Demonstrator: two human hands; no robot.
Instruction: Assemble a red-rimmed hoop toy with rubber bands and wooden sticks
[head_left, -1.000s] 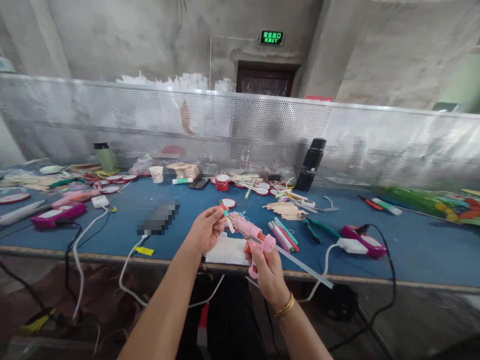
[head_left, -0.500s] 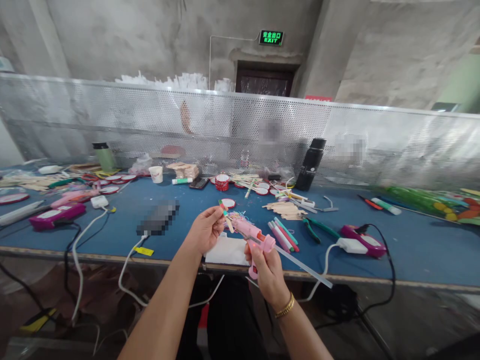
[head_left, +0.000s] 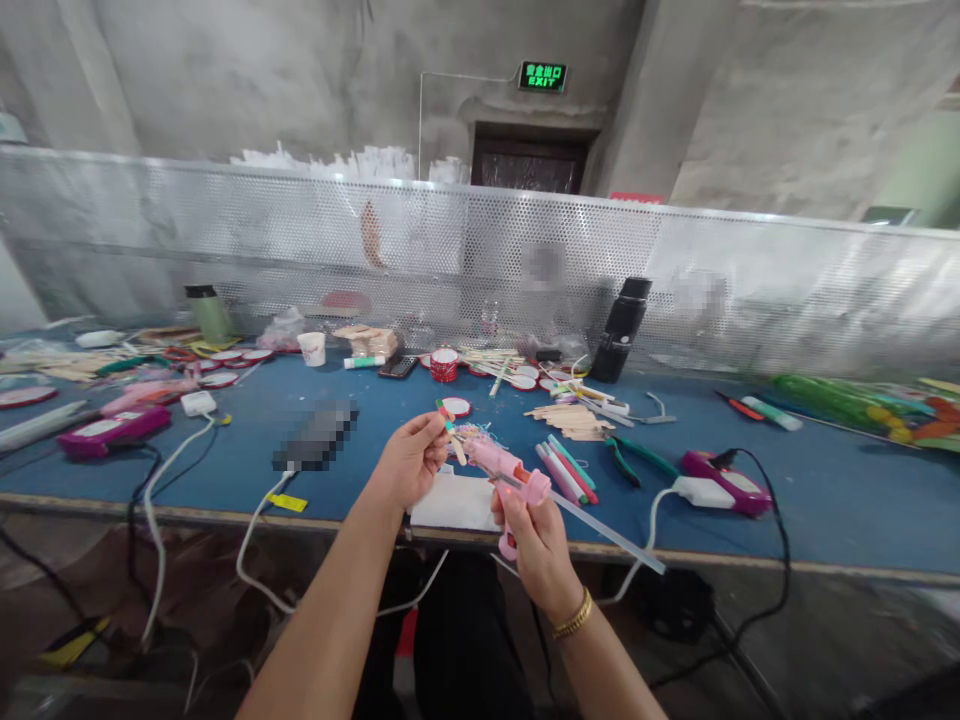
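Observation:
My right hand (head_left: 536, 540) grips a pink hot glue gun (head_left: 499, 462) by its handle, and a long translucent glue stick (head_left: 611, 533) sticks out of its back. The gun's tip points left, at a small wooden stick (head_left: 450, 424) with green and other coloured marks. My left hand (head_left: 415, 458) pinches that stick between thumb and fingers. Whether tip and stick touch, I cannot tell. Below and between my hands lies a white sheet of paper or cloth (head_left: 454, 502) at the table's front edge. Behind the gun is a tangle of coloured threads (head_left: 484, 436).
Markers (head_left: 566, 470), wooden sticks (head_left: 574, 421) and green-handled pliers (head_left: 637, 458) lie right of the gun. A black bottle (head_left: 621, 332) and a roll of red tape (head_left: 444, 366) stand behind. Purple power strips (head_left: 727, 484) with cables sit at both sides, and a blurred-out device (head_left: 316, 437) lies left.
Hardly anything differs. Both hands keep their hold on the stick and the glue gun, with only a very slight shift.

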